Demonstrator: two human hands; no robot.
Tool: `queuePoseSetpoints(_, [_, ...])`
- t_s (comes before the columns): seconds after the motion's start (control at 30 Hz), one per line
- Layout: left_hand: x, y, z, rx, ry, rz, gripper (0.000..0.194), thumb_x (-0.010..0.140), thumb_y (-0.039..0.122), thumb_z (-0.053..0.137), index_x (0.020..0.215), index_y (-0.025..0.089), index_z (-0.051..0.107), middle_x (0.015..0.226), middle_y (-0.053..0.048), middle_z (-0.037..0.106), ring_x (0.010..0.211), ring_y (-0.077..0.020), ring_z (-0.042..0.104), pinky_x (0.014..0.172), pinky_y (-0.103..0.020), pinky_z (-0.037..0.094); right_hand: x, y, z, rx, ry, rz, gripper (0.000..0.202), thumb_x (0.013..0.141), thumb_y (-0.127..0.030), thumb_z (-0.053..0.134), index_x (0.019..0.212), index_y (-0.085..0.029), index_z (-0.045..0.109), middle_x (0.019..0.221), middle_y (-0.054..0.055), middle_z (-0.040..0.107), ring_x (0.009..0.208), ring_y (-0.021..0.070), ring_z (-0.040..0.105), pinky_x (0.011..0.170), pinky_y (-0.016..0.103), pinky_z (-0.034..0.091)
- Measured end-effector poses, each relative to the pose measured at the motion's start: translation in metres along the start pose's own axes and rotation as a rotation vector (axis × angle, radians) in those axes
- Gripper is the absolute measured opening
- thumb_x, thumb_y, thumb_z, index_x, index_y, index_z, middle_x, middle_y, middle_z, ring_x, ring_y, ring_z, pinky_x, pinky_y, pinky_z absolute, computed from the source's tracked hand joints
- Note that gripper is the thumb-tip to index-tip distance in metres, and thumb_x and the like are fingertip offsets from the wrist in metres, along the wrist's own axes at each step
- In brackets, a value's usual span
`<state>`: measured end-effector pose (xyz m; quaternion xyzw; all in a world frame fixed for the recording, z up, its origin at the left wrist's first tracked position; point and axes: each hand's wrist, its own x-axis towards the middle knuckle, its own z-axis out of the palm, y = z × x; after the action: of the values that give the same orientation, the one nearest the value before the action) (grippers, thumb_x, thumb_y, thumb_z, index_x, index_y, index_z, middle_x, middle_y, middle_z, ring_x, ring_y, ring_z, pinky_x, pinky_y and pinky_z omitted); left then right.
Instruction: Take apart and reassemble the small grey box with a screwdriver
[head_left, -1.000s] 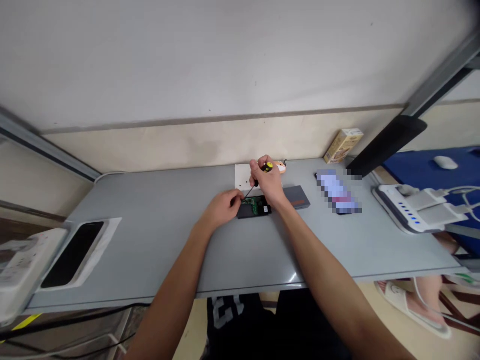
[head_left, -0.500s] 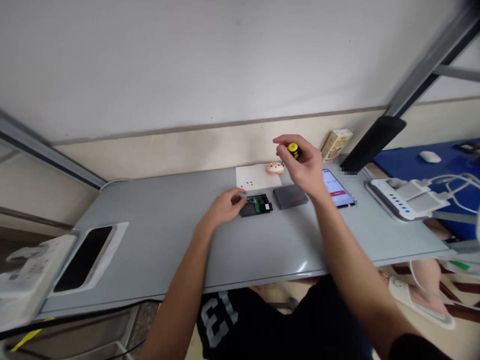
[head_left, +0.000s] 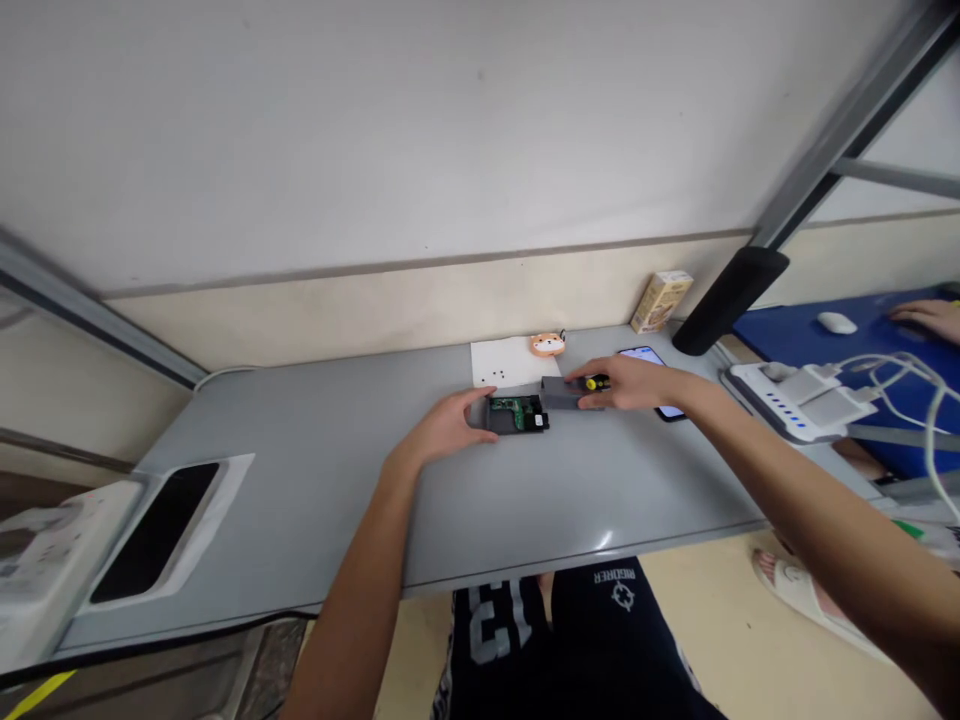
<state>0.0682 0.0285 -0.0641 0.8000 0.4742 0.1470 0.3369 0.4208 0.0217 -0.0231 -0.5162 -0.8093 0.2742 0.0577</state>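
Observation:
A dark shallow case half with a green circuit board (head_left: 517,411) in it lies on the grey table. My left hand (head_left: 448,428) grips its left end between thumb and fingers. Just to its right is a plain dark grey cover (head_left: 559,393). My right hand (head_left: 634,384) has its thumb and fingertips around the cover's right part, and also keeps a yellow-and-black screwdriver (head_left: 597,383) in its fingers; the tool's tip cannot be seen. Several tiny dark screws (head_left: 494,377) lie behind the case on a white paper sheet (head_left: 504,353).
An orange animal-faced case (head_left: 547,344) sits on the paper. Behind my right hand lies a lit phone (head_left: 642,353), with a carton (head_left: 661,301) at the wall. A power strip (head_left: 784,402) with cables stands right; a dark phone (head_left: 161,533) lies left. Another person's hand (head_left: 930,317) rests far right.
My right hand has come down from above the table onto the grey cover, still with the screwdriver. My left hand now spans the case's left end. The view has shifted slightly.

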Motion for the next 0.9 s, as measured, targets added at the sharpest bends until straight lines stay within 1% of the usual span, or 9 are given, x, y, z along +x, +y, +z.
queuePoseSetpoints(0.1, [0.003, -0.001, 0.004, 0.003, 0.018, -0.008, 0.090, 0.070, 0.051, 0.087, 0.151, 0.029, 0.053, 0.106, -0.004, 0.071, 0.083, -0.0221, 0.064, 0.073, -0.033, 0.051, 0.009, -0.017, 0.003, 0.013, -0.038, -0.060, 0.060, 0.081, -0.054, 0.073, 0.136, -0.030, 0.067, 0.137, 0.006, 0.068, 0.114, 0.0295, 0.068, 0.092, 0.037, 0.053])
queuePoseSetpoints(0.23, [0.004, -0.001, 0.008, 0.009, 0.079, 0.036, 0.088, 0.069, 0.047, 0.089, 0.149, 0.030, 0.055, 0.137, -0.006, 0.066, 0.107, -0.0282, 0.066, 0.089, -0.037, 0.054, 0.012, -0.035, 0.021, -0.099, 0.017, -0.072, 0.062, 0.079, -0.047, 0.077, 0.137, -0.029, 0.063, 0.135, 0.008, 0.066, 0.106, 0.0290, 0.069, 0.087, 0.037, 0.052])
queuePoseSetpoints(0.33, [0.004, 0.000, 0.009, 0.030, 0.089, 0.046, 0.093, 0.069, 0.046, 0.090, 0.152, 0.032, 0.051, 0.148, -0.004, 0.060, 0.118, -0.0301, 0.064, 0.098, -0.038, 0.053, 0.009, -0.042, 0.033, -0.154, 0.049, -0.065, 0.057, 0.084, -0.041, 0.073, 0.138, -0.030, 0.060, 0.139, 0.007, 0.062, 0.102, 0.0277, 0.070, 0.082, 0.036, 0.051])
queuePoseSetpoints(0.43, [0.005, 0.002, 0.012, 0.052, 0.089, 0.032, 0.102, 0.066, 0.046, 0.092, 0.156, 0.032, 0.046, 0.145, -0.005, 0.063, 0.124, -0.0322, 0.062, 0.103, -0.040, 0.051, 0.009, -0.045, 0.037, -0.134, 0.048, -0.089, 0.053, 0.086, -0.039, 0.072, 0.136, -0.029, 0.060, 0.137, 0.008, 0.062, 0.103, 0.0270, 0.070, 0.083, 0.036, 0.051])
queuePoseSetpoints(0.5, [0.006, 0.004, 0.014, 0.051, 0.100, 0.040, 0.102, 0.065, 0.044, 0.092, 0.155, 0.032, 0.046, 0.143, -0.005, 0.064, 0.127, -0.0335, 0.061, 0.105, -0.042, 0.050, 0.013, -0.048, 0.038, -0.107, 0.052, -0.116, 0.053, 0.086, -0.040, 0.072, 0.136, -0.029, 0.060, 0.135, 0.007, 0.063, 0.103, 0.0269, 0.070, 0.085, 0.036, 0.051])
queuePoseSetpoints(0.67, [0.007, 0.005, 0.016, 0.016, 0.126, 0.098, 0.085, 0.063, 0.040, 0.093, 0.141, 0.032, 0.061, 0.138, -0.005, 0.068, 0.124, -0.0347, 0.064, 0.104, -0.047, 0.051, 0.026, -0.054, 0.045, -0.066, 0.070, -0.154, 0.056, 0.083, -0.044, 0.075, 0.136, -0.031, 0.061, 0.135, 0.007, 0.064, 0.100, 0.0277, 0.070, 0.083, 0.038, 0.051])
queuePoseSetpoints(0.8, [0.006, 0.008, 0.016, 0.009, 0.118, 0.118, 0.078, 0.065, 0.040, 0.092, 0.137, 0.032, 0.063, 0.136, -0.005, 0.069, 0.123, -0.0348, 0.064, 0.105, -0.048, 0.049, 0.027, -0.057, 0.046, -0.008, 0.080, -0.182, 0.053, 0.082, -0.045, 0.077, 0.131, -0.032, 0.065, 0.131, 0.006, 0.065, 0.096, 0.0258, 0.070, 0.083, 0.038, 0.052])
queuePoseSetpoints(0.87, [0.005, 0.010, 0.017, 0.008, 0.127, 0.129, 0.076, 0.067, 0.040, 0.091, 0.137, 0.031, 0.062, 0.135, -0.005, 0.068, 0.123, -0.0337, 0.063, 0.105, -0.046, 0.049, 0.026, -0.060, 0.043, 0.096, 0.177, -0.244, 0.041, 0.087, -0.046, 0.071, 0.126, -0.032, 0.068, 0.132, 0.006, 0.064, 0.098, 0.0239, 0.069, 0.084, 0.038, 0.053])
queuePoseSetpoints(0.9, [0.005, 0.012, 0.018, 0.006, 0.129, 0.131, 0.076, 0.068, 0.040, 0.091, 0.136, 0.030, 0.061, 0.134, -0.005, 0.068, 0.121, -0.0327, 0.064, 0.104, -0.045, 0.049, 0.026, -0.061, 0.040, 0.179, 0.276, -0.277, 0.034, 0.091, -0.047, 0.066, 0.121, -0.031, 0.070, 0.131, 0.007, 0.065, 0.099, 0.0230, 0.069, 0.084, 0.037, 0.053])
